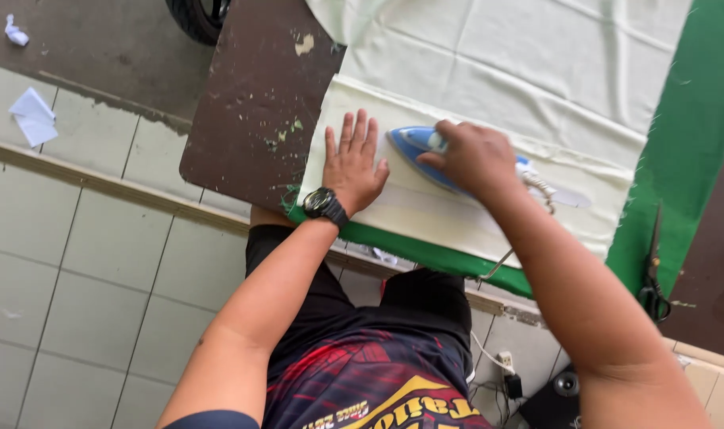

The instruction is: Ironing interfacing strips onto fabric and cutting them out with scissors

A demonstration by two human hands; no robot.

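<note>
My left hand point(352, 163) lies flat, fingers spread, on a folded strip of pale cream cloth point(425, 210) near its left end; a black watch sits on that wrist. My right hand point(474, 159) grips the handle of a blue and white electric iron point(416, 145), whose tip points left towards my left hand. The iron rests on the cream cloth. More of the same pale cloth point(536, 56) spreads across the far part of the table.
A green cloth point(679, 151) covers the table under the cream fabric. Bare dark brown tabletop point(254, 103) shows at left. Black scissors point(653, 274) lie at right. The iron's cord point(501, 262) hangs off the near edge. Paper scraps point(33, 117) lie on the tiled floor.
</note>
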